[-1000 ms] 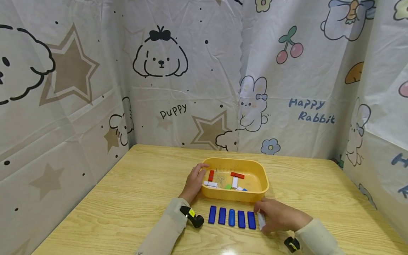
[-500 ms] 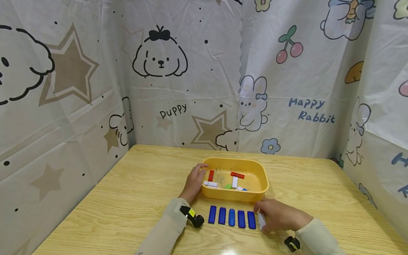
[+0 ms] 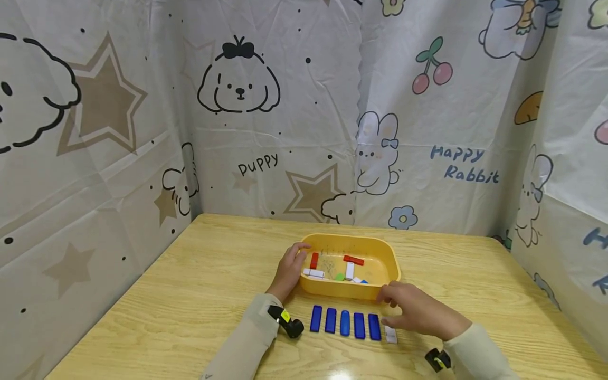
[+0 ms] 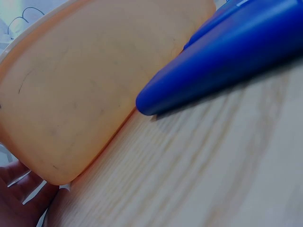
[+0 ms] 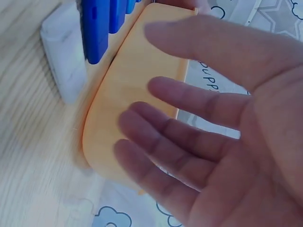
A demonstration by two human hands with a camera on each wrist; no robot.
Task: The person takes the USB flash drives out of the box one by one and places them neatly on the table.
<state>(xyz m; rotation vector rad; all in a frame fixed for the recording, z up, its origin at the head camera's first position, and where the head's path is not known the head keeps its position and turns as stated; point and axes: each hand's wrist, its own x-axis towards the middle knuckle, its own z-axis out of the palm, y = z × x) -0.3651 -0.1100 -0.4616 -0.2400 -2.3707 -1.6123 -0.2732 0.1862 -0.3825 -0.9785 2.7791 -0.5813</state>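
Note:
A yellow tray [image 3: 380, 248] stands on the wooden table [image 3: 199, 295] and holds red [image 3: 314, 260], white [image 3: 350, 271] and green [image 3: 340, 277] blocks. My left hand [image 3: 296, 261] grips the tray's left rim, thumb over the edge. Several blue blocks [image 3: 344, 323] lie in a row in front of the tray. A white block [image 3: 390, 334] lies at the row's right end. My right hand [image 3: 387, 309] hovers over that end with fingers spread and holds nothing. The right wrist view shows the spread fingers [image 5: 189, 99], the white block [image 5: 61, 71] and the tray wall [image 5: 132, 94]. The left wrist view shows the tray wall [image 4: 94, 80] and a blue block [image 4: 227, 56].
Cartoon-printed cloth walls [image 3: 266, 132] close in the table at the back, left and right. Black wrist cameras [image 3: 287, 323] sit on both sleeves. Bare tabletop lies on both sides of the tray.
My right hand has let go of the white block and risen toward the tray with fingers spread. The white block now lies beside the blue row. The left hand has not moved.

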